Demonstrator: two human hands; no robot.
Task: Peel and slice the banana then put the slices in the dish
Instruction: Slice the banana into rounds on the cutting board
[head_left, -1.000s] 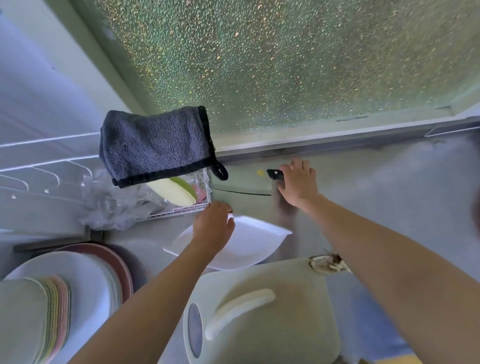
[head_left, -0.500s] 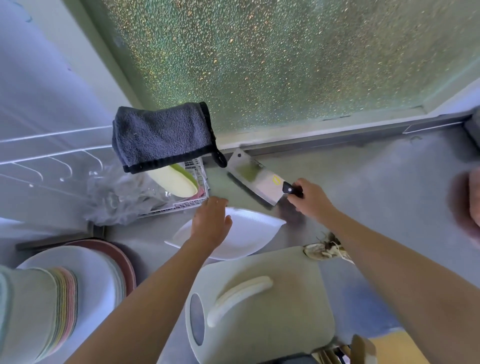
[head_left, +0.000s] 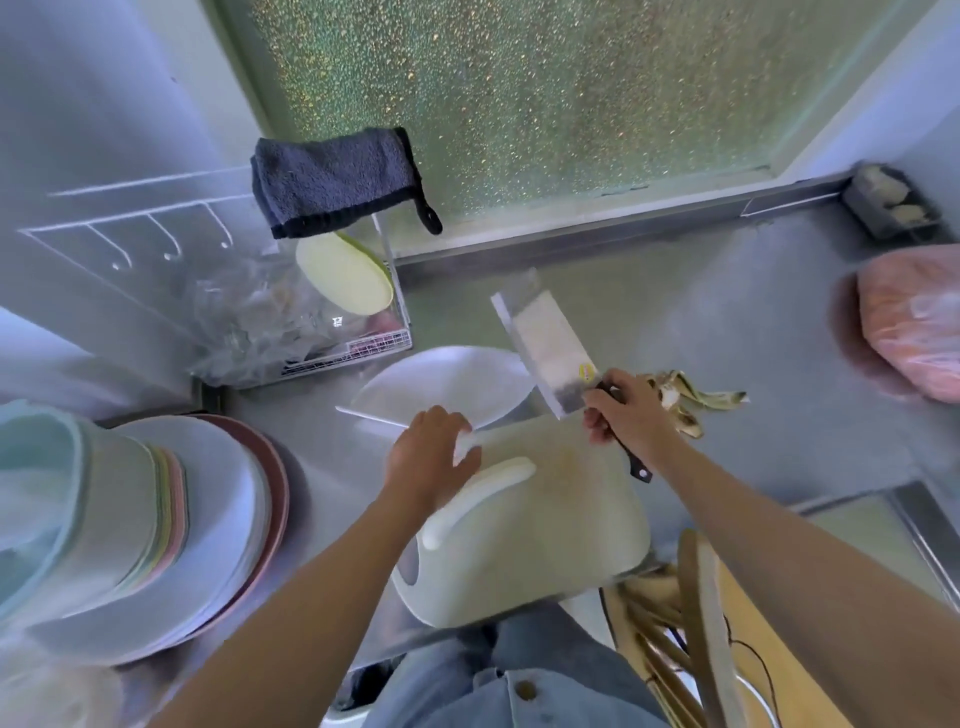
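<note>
Peeled banana (head_left: 483, 493) lying on board (head_left: 566, 535), left hand (head_left: 431, 460) flat, fingers loose, at board's far corner, right hand (head_left: 626, 415) wrapped round cleaver (head_left: 545, 340) handle, blade raised by dish (head_left: 441, 384), peel (head_left: 693, 400) just right, plates (head_left: 218, 509) stacked left.

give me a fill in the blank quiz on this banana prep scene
1. The peeled banana lies whole on the ____.
2. The right hand grips the handle of a ____.
3. The banana peel lies on the counter beside the ____ hand.
4. The white dish holds ____ banana slices.
Missing words: cutting board; cleaver; right; no.
</note>
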